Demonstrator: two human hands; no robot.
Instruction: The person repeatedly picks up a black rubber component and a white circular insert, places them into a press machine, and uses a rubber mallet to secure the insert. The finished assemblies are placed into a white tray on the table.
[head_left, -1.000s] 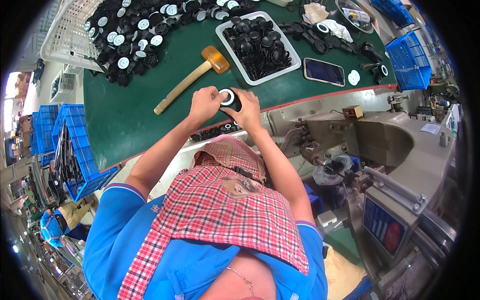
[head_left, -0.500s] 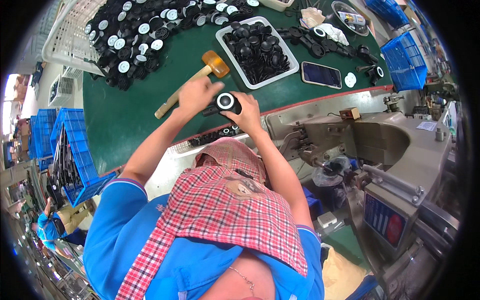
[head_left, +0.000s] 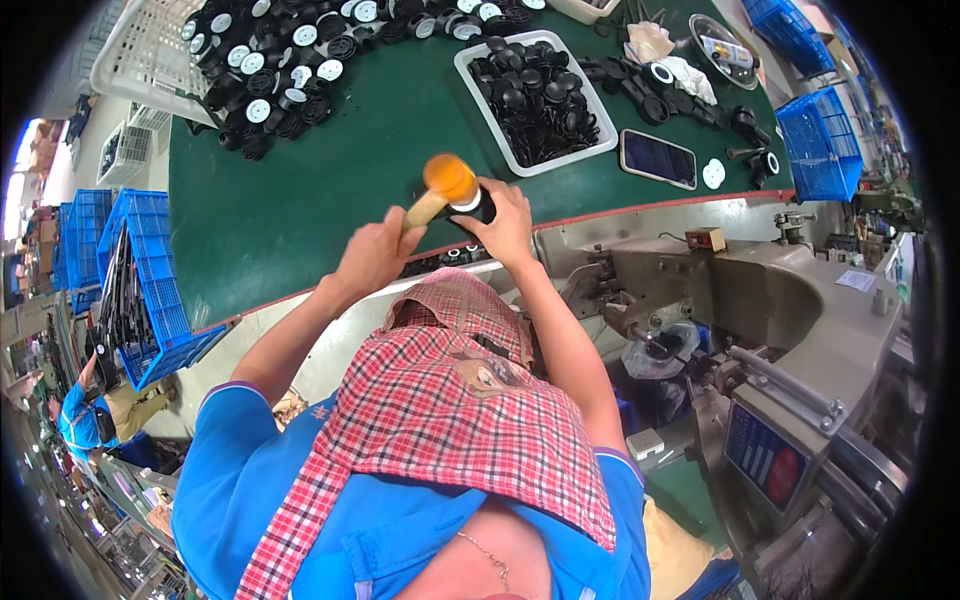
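Observation:
My left hand (head_left: pixel 376 248) is wrapped round the wooden handle of a mallet (head_left: pixel 450 179) with an amber head. The mallet head is over a round black plastic part (head_left: pixel 486 209) with a white ring, covering much of it; I cannot tell whether they touch. Fingers and thumb of my right hand (head_left: pixel 511 228) grip the part from its right side, close to the front edge of the green table (head_left: pixel 300 215). Beyond my right hand stands a white tray (head_left: pixel 520 172) of small black caps.
Black wheel-like pieces with white discs (head_left: pixel 258 110) are heaped at the far left beside a white basket (head_left: pixel 130 75). Right of the tray lie a phone (head_left: pixel 657 160), a white disc (head_left: pixel 713 174) and black parts (head_left: pixel 640 95). A metal machine (head_left: pixel 780 270) stands at the right.
My left hand has picked up the mallet from the table and brought its head over the black part. My right hand keeps its grip on the part. The view has shifted slightly.

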